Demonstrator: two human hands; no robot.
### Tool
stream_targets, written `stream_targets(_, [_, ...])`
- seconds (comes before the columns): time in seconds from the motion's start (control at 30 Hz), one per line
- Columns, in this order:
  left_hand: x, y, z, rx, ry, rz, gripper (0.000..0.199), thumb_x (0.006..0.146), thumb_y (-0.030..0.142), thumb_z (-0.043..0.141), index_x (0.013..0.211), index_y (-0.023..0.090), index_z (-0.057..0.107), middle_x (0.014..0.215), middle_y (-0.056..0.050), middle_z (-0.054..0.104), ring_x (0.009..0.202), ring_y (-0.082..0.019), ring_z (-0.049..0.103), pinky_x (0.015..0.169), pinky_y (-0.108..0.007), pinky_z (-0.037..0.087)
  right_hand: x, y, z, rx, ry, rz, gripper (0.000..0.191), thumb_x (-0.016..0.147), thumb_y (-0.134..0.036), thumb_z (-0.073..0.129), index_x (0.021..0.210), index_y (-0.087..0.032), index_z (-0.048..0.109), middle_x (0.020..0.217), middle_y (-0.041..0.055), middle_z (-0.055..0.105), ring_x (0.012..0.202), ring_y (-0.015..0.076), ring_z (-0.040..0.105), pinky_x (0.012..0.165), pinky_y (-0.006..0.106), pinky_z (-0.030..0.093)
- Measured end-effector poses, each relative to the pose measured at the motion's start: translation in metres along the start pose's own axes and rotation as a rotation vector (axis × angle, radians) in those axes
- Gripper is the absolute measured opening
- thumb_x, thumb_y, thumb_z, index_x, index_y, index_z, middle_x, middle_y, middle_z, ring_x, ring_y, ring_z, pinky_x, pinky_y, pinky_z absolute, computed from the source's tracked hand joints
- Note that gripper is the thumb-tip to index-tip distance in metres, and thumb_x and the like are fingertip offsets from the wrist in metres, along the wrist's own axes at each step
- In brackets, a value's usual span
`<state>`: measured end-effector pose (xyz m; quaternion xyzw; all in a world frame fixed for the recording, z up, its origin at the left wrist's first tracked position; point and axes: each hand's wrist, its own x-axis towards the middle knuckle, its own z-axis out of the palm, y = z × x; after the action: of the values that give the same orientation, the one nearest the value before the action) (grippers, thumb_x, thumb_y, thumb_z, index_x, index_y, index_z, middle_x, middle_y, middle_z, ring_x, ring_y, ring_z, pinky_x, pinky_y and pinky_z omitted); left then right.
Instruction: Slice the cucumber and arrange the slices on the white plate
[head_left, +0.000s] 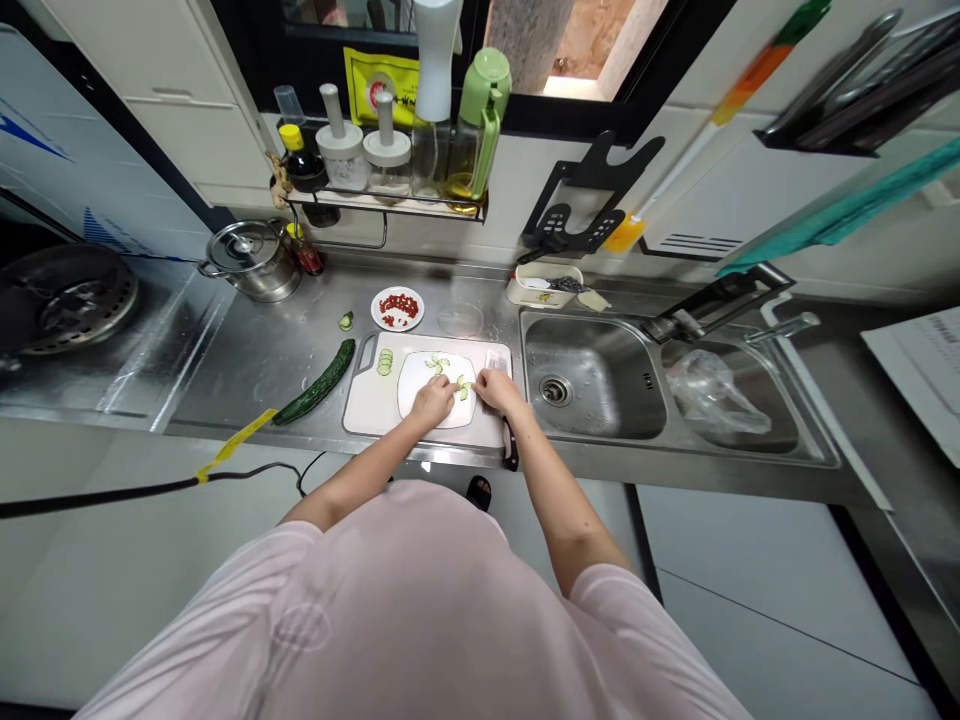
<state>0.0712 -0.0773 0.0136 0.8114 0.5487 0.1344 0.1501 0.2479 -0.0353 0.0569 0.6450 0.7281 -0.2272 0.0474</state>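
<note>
My left hand (433, 400) and right hand (496, 388) sat curled at the cucumber slices (463, 389) on the white mat (414, 380). I couldn't tell their grip; the cutting board (367, 405) edge lay just nearer me.

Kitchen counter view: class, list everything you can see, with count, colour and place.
Cucumber: 1, green, left of board.
Slices: several, pale green, on plate.
Plate: 1, white, on board.
Board: 1, white, at counter front.
Dish: 1, white, red pieces, behind board.
Pot: 1, steel, back left.
Sink: 1 double, steel, right.
Bag: 1, clear, right basin.
Shelf: 1, dark, back wall.
Left grip: 1, bare, over plate.
Right grip: 1, bare, beside slices.
</note>
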Motion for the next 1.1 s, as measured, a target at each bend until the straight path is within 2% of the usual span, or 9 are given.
stream_targets(0.13, [-0.0036, -0.0024, -0.0002, -0.031, 0.041, -0.034, 0.034, 0.087, 0.015, 0.043, 0.115, 0.022, 0.062, 0.101, -0.008, 0.055, 0.098, -0.019, 0.049, 0.085, -0.030, 0.045, -0.0007, 0.0016, -0.0003, 0.011, 0.008, -0.006, 0.021, 0.088, -0.035, 0.053, 0.092, -0.019, 0.065, 0.097, 0.0084, 0.068, 0.087, 0.0182, 0.060, 0.067, 0.023, 0.037])
stream_targets(0.4, [-0.0044, 0.0010, -0.0029, 0.055, -0.012, 0.074, 0.039, 0.088, 0.015, 0.041, 0.121, 0.027, 0.058, 0.105, -0.008, 0.053, 0.100, -0.019, 0.048, 0.081, -0.028, 0.045, 0.0005, -0.0012, 0.0009, 0.004, -0.004, 0.014, 0.020, 0.088, -0.035, 0.053, 0.094, -0.019, 0.065, 0.099, 0.0087, 0.068, 0.090, 0.0185, 0.060, 0.070, 0.023, 0.039])
stream_targets(0.63, [-0.0032, -0.0010, 0.0011, 0.021, -0.007, 0.079, 0.034, 0.090, 0.019, 0.041, 0.117, 0.027, 0.061, 0.103, -0.009, 0.054, 0.099, -0.019, 0.049, 0.080, -0.030, 0.044, -0.0025, -0.0042, 0.0006, -0.018, 0.003, 0.019, 0.019, 0.088, -0.033, 0.053, 0.094, -0.019, 0.063, 0.098, 0.0088, 0.068, 0.089, 0.0193, 0.061, 0.068, 0.024, 0.039])
stream_targets(1.1, [-0.0039, -0.0007, 0.0009, 0.081, 0.000, 0.093, 0.039, 0.090, 0.016, 0.039, 0.122, 0.027, 0.058, 0.103, -0.009, 0.056, 0.099, -0.021, 0.051, 0.079, -0.030, 0.043, 0.0007, -0.0015, 0.0045, -0.014, 0.004, 0.002, 0.019, 0.087, -0.035, 0.054, 0.092, -0.019, 0.063, 0.095, 0.0083, 0.068, 0.088, 0.0189, 0.060, 0.069, 0.024, 0.038])
